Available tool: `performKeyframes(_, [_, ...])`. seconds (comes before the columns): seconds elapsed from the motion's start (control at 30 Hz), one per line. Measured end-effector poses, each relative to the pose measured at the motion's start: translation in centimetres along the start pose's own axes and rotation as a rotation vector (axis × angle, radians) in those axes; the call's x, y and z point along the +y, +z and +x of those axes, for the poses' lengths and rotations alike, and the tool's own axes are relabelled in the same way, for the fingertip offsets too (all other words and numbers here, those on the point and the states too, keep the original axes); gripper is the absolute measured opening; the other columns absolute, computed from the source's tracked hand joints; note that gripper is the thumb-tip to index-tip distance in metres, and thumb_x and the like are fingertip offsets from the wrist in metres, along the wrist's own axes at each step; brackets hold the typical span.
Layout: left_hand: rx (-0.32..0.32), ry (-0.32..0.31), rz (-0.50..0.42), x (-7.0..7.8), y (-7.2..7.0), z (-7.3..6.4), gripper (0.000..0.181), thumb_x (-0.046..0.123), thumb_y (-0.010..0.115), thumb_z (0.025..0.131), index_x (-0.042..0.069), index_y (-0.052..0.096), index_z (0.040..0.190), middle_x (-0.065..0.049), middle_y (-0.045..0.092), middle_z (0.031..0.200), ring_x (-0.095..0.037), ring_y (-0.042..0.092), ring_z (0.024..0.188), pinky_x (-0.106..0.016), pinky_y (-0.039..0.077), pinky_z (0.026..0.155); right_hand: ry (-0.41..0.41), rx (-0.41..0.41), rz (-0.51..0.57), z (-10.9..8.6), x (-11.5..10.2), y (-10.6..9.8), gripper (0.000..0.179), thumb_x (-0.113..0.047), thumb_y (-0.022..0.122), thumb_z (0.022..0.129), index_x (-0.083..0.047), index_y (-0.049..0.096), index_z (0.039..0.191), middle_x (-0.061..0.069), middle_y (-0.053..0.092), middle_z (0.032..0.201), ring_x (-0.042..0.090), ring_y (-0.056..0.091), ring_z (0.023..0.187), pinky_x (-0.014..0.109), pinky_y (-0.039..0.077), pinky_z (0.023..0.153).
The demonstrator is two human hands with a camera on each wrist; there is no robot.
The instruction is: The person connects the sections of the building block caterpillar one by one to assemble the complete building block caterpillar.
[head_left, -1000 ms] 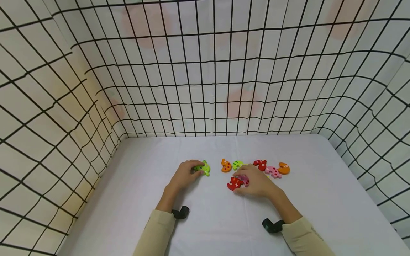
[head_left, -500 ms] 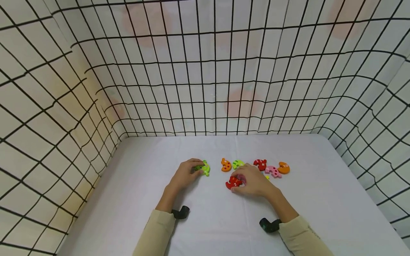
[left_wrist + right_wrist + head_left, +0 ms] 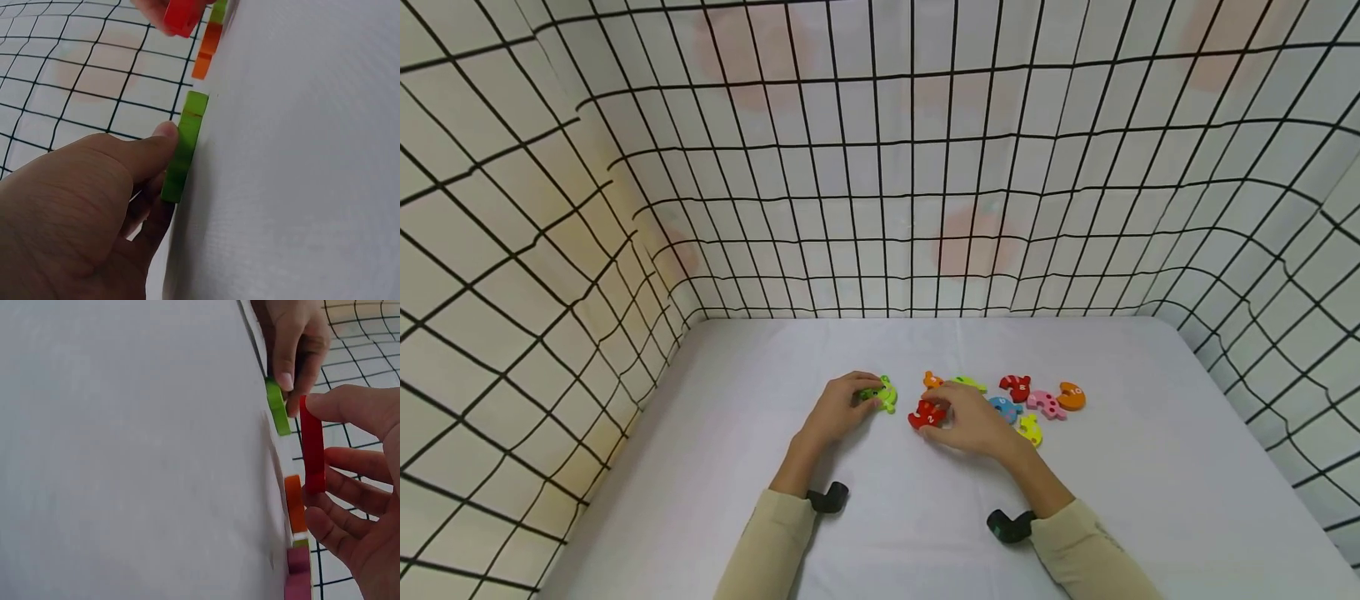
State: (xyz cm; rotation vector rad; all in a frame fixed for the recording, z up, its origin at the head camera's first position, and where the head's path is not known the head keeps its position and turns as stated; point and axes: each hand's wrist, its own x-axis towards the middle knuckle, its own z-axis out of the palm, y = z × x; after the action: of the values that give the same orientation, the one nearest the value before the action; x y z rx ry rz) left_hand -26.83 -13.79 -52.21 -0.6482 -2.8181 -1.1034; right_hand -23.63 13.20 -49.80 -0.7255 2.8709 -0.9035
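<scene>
My left hand (image 3: 838,410) pinches a green animal-shaped piece (image 3: 888,394) by its left side; it stays at the table surface. In the left wrist view the thumb lies along the edge of this green piece (image 3: 185,147). My right hand (image 3: 973,421) holds a red animal-shaped piece (image 3: 927,414) marked with a 2 between thumb and fingers. The right wrist view shows the red piece (image 3: 313,447) on edge, raised off the table. An orange piece (image 3: 932,380) lies just behind the right hand, partly covered by it.
Right of the right hand lie a light green piece (image 3: 970,384), another red one (image 3: 1016,387), a blue one (image 3: 1004,408), a pink one (image 3: 1047,404), an orange one (image 3: 1071,396) and a yellow one (image 3: 1030,430). Black wire mesh (image 3: 910,192) encloses the white table (image 3: 880,517).
My right hand has moved left with the red piece, closer to the green one. The blue and yellow pieces have come into fuller view. The left hand keeps its place.
</scene>
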Motion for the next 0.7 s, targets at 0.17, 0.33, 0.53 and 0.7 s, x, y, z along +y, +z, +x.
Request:
performKeyframes(0.17, [-0.002, 0.002, -0.015, -0.1, 0.0, 0.0, 0.032, 0.021, 0.075, 0.096, 0.009, 0.074, 0.126, -0.006, 0.067, 0.136, -0.025, 0.06, 0.132, -0.044, 0.046, 0.115, -0.002, 0.042, 0.036, 0.8, -0.9, 1.0, 0.05, -0.037, 0.084, 0.085, -0.014, 0.069, 0.127, 0.001, 0.071, 0.118, 0.02, 0.063, 0.11, 0.043, 0.058, 0.094])
performKeyframes(0.33, [-0.003, 0.0, -0.019, -0.2, 0.0, 0.0, 0.032, 0.021, 0.074, 0.096, 0.009, 0.074, 0.126, -0.006, 0.067, 0.135, -0.025, 0.06, 0.132, -0.044, 0.045, 0.116, 0.002, 0.086, 0.065, 1.5, -1.1, 2.1, 0.046, -0.036, 0.085, 0.084, -0.015, 0.071, 0.122, -0.003, 0.069, 0.107, 0.012, 0.06, 0.093, 0.031, 0.055, 0.082])
performKeyframes(0.53, [-0.002, 0.012, -0.021, -0.2, -0.1, 0.0, 0.032, 0.02, 0.073, 0.097, 0.009, 0.074, 0.126, -0.007, 0.067, 0.135, -0.026, 0.06, 0.132, -0.045, 0.045, 0.116, 0.044, 0.084, 0.117, 2.2, -1.5, 2.7, 0.04, -0.035, 0.085, 0.085, -0.016, 0.073, 0.118, -0.004, 0.07, 0.105, 0.011, 0.059, 0.09, 0.03, 0.053, 0.08])
performKeyframes(0.7, [-0.007, 0.013, -0.019, -0.1, -0.1, 0.0, 0.032, 0.02, 0.072, 0.098, 0.009, 0.073, 0.127, -0.008, 0.066, 0.137, -0.027, 0.06, 0.133, -0.046, 0.045, 0.116, 0.035, 0.101, 0.116, 2.8, -1.9, 3.2, 0.038, -0.032, 0.086, 0.085, -0.013, 0.074, 0.116, -0.002, 0.071, 0.105, 0.012, 0.059, 0.089, 0.031, 0.053, 0.079])
